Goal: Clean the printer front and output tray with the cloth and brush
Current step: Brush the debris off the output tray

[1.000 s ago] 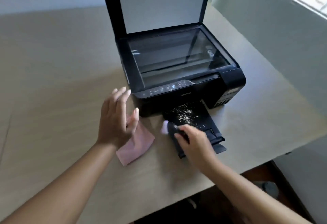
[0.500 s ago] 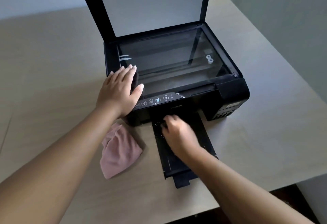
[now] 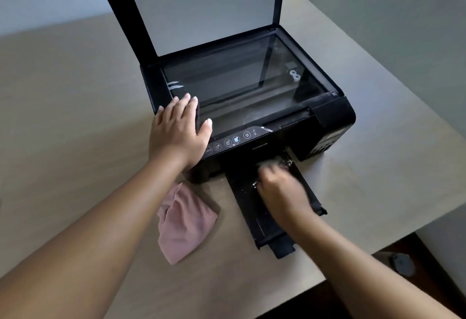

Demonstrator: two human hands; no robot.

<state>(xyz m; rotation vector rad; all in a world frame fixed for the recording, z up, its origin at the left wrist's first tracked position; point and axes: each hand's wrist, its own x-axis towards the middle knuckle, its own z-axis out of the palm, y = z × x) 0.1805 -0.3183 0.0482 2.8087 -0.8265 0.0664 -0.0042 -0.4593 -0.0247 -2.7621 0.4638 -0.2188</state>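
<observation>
Black printer (image 3: 332,114) (front lettering: EPSON)

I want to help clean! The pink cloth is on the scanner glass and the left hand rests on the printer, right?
Not quite: the head view shows the pink cloth lying on the table, not on the glass. The left hand does rest on the printer.

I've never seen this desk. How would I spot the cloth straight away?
Find the black printer with its lid raised on the beige table. On the tabletop at its front left corner, beside the pulled-out output tray, lies the cloth. It is the only pink, soft, crumpled thing there.
</observation>
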